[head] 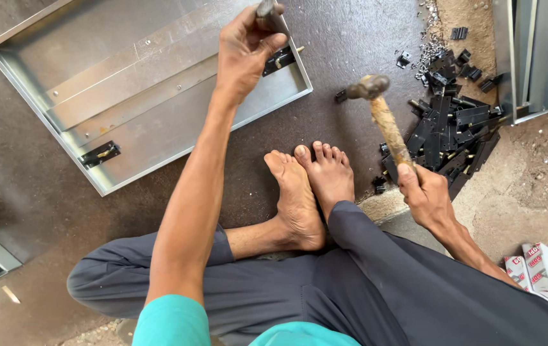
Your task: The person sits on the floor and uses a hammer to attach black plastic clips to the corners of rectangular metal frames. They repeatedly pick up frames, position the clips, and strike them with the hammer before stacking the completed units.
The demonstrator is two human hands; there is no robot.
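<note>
On a dark floor we see a shallow metal tray (126, 96) holding black latches (99, 154). Our left hand (243, 51) pinches what looks like a punch (269, 14) over its right rim; our right hand (424, 192) grips a raised hammer (383, 115).

Bare floor (344, 45) open between left grip (245, 54) and right grip (424, 192). Black bracket pile (453, 131) crowds just beyond right grip; metal tray (62, 83) rim beneath left grip.

— Any packages near the heap of black metal latches (453, 138)?
— Two small white-and-red cardboard boxes (546, 275), well below and right of that heap, lying tilted side by side on sandy ground.
— Labels, signs, screens?
— None visible.
</note>
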